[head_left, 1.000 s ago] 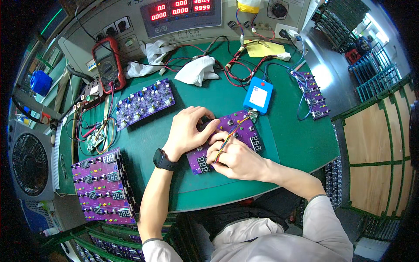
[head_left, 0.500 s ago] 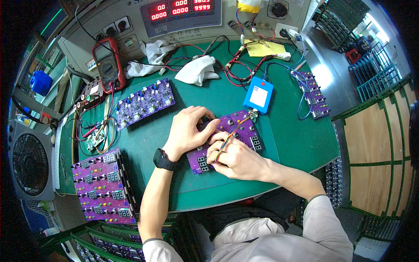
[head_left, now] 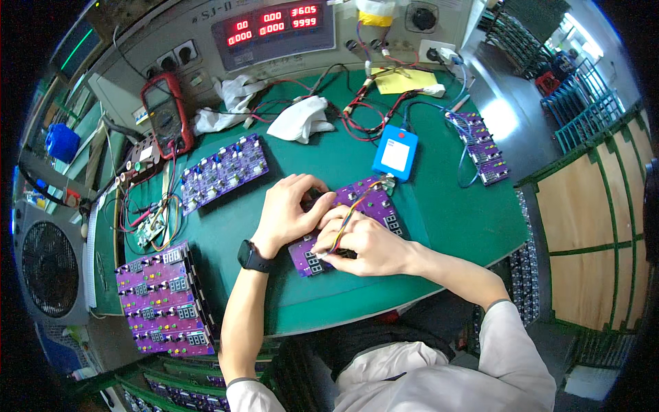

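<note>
A purple circuit board (head_left: 381, 204) with digit displays and small buttons lies tilted on the green mat in front of me. My left hand (head_left: 288, 213), a black watch on its wrist, is curled over the board's far left edge with the thumb resting on it. Pinched in my right hand (head_left: 367, 242) is a multicoloured wire cable (head_left: 354, 207), its end low over the board's near left part. What the fingertips touch there is partly hidden. The cable's other end runs to a blue box (head_left: 395, 154) just beyond the board.
A stack of purple boards (head_left: 165, 302) sits at the left, another board (head_left: 225, 173) farther back. Small boards (head_left: 480, 151) lie at the right. A red multimeter (head_left: 167, 117), white cloths (head_left: 300, 120) and tangled wires line the back, below a panel with red digits (head_left: 271, 27).
My right hand has shifted slightly left and nearer me with the cable end, toward the board's near left display. The whole view has also shifted a little.
</note>
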Tool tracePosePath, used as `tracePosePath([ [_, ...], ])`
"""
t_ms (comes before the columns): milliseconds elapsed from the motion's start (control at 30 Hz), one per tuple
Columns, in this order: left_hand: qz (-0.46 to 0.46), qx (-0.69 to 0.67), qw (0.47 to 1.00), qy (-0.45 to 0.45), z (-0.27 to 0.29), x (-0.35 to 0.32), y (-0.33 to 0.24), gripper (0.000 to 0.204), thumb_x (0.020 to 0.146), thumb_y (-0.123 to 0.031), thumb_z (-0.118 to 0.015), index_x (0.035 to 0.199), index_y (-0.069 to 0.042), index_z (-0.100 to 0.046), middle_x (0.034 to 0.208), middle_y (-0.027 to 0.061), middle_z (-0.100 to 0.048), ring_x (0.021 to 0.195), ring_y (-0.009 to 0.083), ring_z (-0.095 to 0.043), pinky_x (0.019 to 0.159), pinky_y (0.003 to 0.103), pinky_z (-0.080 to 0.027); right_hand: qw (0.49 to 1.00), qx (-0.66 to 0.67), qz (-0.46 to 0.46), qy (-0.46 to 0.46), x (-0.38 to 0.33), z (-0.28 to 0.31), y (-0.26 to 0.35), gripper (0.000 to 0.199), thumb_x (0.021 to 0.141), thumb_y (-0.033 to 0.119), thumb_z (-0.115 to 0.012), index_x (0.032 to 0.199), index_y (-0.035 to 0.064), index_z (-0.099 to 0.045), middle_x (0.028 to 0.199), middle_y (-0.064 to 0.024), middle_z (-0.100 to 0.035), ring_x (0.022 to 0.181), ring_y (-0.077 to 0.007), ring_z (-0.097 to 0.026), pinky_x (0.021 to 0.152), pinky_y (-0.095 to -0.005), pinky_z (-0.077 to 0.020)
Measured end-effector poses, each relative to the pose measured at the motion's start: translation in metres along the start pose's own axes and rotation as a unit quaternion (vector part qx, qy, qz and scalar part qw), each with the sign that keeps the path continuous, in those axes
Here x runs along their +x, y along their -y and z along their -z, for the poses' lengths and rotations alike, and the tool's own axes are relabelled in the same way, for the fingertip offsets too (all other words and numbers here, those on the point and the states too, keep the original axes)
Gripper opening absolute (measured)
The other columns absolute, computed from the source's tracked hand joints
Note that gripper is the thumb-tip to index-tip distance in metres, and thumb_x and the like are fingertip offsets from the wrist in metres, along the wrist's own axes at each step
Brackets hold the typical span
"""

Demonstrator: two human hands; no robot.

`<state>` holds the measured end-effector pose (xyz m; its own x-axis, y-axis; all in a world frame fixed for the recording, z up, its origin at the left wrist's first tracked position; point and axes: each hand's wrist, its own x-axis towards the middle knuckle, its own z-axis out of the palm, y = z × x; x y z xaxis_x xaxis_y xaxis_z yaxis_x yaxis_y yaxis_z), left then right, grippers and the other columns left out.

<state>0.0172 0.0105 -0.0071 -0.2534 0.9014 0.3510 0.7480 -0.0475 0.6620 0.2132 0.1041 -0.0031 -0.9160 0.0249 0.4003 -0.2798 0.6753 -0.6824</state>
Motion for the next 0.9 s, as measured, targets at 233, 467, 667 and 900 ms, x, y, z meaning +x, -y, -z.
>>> tracePosePath([
  [233, 0.004, -0.005, 1.0, 0.001, 0.014, -0.01, 0.0, 0.035, 0.091, -0.034, -0.081, 0.11, -0.006, -0.074, 0.096, 0.0147, -0.072, 0.085, 0.0321, -0.069, 0.076, 0.043, -0.056, 0.995, 0.065, -0.008, -0.072, 0.015, 0.038, -0.006, 0.017, 0.087, 0.004, -0.084, 0.103, 0.0042, -0.079, 0.108, -0.0114, -0.076, 0.107, -0.0269, -0.073, 0.1, -0.0401, -0.057],
  [467, -0.014, 0.202, 0.973, 0.109, 0.014, -0.052, -0.059, 0.116, 0.066, -0.064, -0.091, 0.156, -0.004, -0.049, 0.146, 0.0224, -0.055, 0.14, 0.0439, -0.05, 0.122, 0.059, -0.036, 0.967, 0.196, -0.149, -0.06, 0.038, 0.098, -0.029, 0.014, 0.098, 0.007, -0.078, 0.111, 0.0021, -0.076, 0.108, -0.0052, -0.077, 0.101, -0.0117, -0.073, 0.09, -0.0291, -0.0595],
  [667, -0.03, 0.181, 0.968, 0.171, 0.015, -0.067, -0.073, 0.114, 0.065, -0.048, -0.092, 0.159, -0.005, -0.046, 0.151, 0.0215, -0.053, 0.142, 0.0447, -0.049, 0.124, 0.058, -0.036, 0.968, 0.202, -0.147, 0.01, 0.077, 0.134, -0.031, 0.02, 0.1, 0.014, -0.078, 0.112, -0.0019, -0.078, 0.099, -0.0044, -0.078, 0.092, -0.0098, -0.071, 0.084, -0.0288, -0.0589],
  [900, -0.074, 0.11, 0.983, 0.131, -0.013, -0.034, -0.053, 0.121, 0.062, -0.047, -0.097, 0.158, 0.001, -0.042, 0.148, 0.0256, -0.049, 0.145, 0.048, -0.045, 0.129, 0.058, -0.031, 0.984, 0.12, -0.044, 0.122, 0.116, 0.085, 0.0, 0.031, 0.096, 0.027, -0.079, 0.109, -0.0007, -0.081, 0.103, -0.0129, -0.082, 0.093, -0.0172, -0.076, 0.087, -0.0336, -0.0605],
])
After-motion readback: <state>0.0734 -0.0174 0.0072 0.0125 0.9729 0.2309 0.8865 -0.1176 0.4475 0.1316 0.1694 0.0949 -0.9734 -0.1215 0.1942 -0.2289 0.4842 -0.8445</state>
